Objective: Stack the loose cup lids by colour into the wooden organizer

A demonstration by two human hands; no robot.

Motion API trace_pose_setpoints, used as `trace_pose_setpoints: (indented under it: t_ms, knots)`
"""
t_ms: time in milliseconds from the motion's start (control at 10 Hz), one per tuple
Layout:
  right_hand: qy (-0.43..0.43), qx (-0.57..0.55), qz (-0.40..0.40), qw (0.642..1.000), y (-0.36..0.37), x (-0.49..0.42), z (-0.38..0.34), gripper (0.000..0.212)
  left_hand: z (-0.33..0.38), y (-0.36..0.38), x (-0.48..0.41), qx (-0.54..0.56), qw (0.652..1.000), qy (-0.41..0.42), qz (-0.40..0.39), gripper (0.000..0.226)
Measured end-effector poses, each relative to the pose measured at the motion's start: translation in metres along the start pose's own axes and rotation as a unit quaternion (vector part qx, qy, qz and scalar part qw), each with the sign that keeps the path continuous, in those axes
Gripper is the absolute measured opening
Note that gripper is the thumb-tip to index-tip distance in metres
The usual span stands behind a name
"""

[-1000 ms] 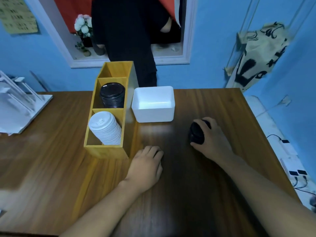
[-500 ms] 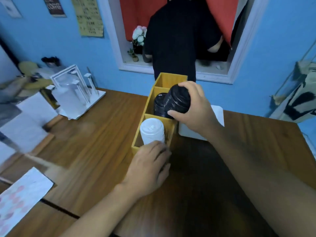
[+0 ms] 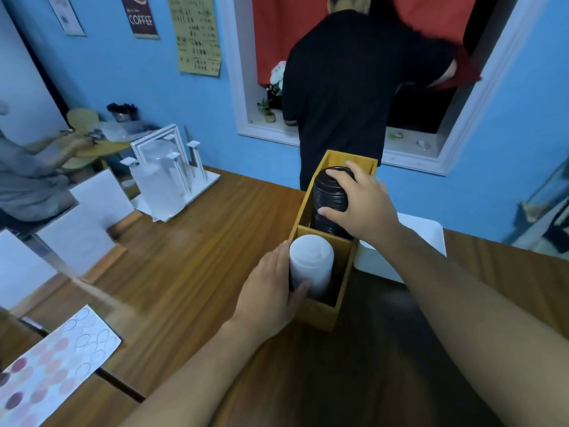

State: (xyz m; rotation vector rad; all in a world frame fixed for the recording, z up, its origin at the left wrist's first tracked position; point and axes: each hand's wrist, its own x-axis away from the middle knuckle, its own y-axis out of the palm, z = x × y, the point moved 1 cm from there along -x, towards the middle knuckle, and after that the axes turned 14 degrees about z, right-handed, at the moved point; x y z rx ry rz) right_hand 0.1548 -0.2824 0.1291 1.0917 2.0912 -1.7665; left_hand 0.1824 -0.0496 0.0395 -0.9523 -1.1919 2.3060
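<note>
A wooden organizer (image 3: pixel 318 312) stands on the brown table with its compartments in a row running away from me. A stack of white lids (image 3: pixel 311 261) fills the nearest compartment. A stack of black lids (image 3: pixel 329 200) leans in the middle one. My right hand (image 3: pixel 361 201) wraps over the top of the black stack, fingers and thumb closed on it. My left hand (image 3: pixel 271 291) grips the organizer's near left wall, its thumb against the white stack. The far compartment is mostly hidden behind my right hand.
A white plastic bin (image 3: pixel 409 241) sits right of the organizer, partly hidden by my right arm. A white rack (image 3: pixel 172 177) stands at the table's back left, patterned paper (image 3: pixel 52 371) at the near left. A person in black (image 3: pixel 354 87) stands behind the table.
My right hand carried black lids from the table's right side onto the black stack in the organizer. My left hand moved from the table to the organizer's wall. The camera swung left.
</note>
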Motion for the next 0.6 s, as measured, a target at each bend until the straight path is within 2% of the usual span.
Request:
trace_pose_setpoints:
  t_ms: [200, 400, 600]
  knots:
    - [0.017, -0.007, 0.025, 1.0, 0.011, 0.024, 0.006, 0.077, 0.0, 0.009, 0.003, -0.003, 1.0, -0.006, 0.004, 0.085]
    - [0.006, 0.016, 0.017, 1.0, 0.011, 0.02, 0.004, 0.072, -0.003, 0.011, 0.002, -0.026, 0.999, 0.017, 0.006, 0.084]
    - [0.017, 0.009, 0.014, 1.0, -0.003, 0.018, 0.001, 0.077, 0.0, 0.0, 0.003, -0.04, 0.998, 0.044, 0.01, 0.093]
